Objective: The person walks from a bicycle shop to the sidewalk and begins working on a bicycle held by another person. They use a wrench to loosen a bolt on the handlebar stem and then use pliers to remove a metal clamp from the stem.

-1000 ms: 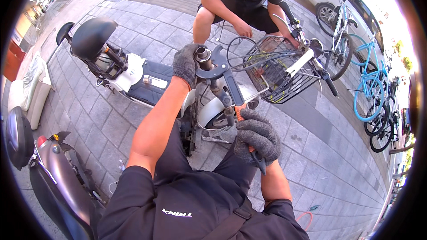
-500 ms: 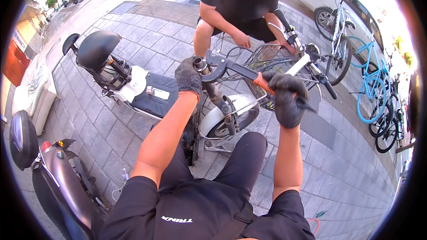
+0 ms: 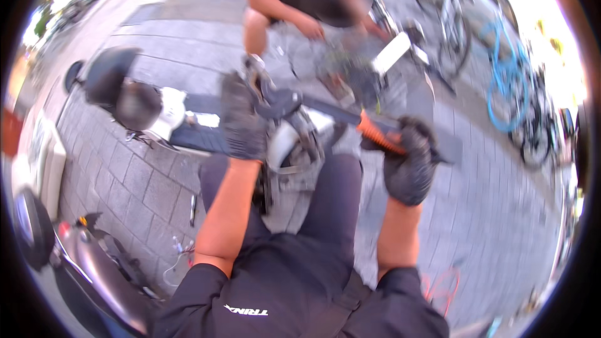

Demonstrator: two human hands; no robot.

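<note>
My right hand (image 3: 410, 159), in a dark work glove, grips the orange handle of a large black wrench (image 3: 328, 107) with a hooked jaw. The wrench slants up to the left, its jaw beside the bare steering tube (image 3: 255, 69) of a white electric scooter (image 3: 172, 112). Close against that jaw and tube is my gloved left hand (image 3: 241, 119); its fingers are smeared by motion, so their grip does not show. The scooter's front wheel and fender (image 3: 285, 147) sit between my knees. Its detached handlebar (image 3: 391, 53) and a tangle of cables lie beyond the wrench.
Across the scooter crouches another person (image 3: 275, 3), one hand near the cables. A second scooter (image 3: 94, 256) stands at my lower left, with a thin tool (image 3: 192, 209) on the paving nearby. Bicycles (image 3: 504, 81) line the right side. A red cord (image 3: 444, 288) lies at lower right.
My view has shifted and blurred. My left hand has turned more upright beside the tube, and the wrench in my right hand has swung lower. The other person leans further forward.
</note>
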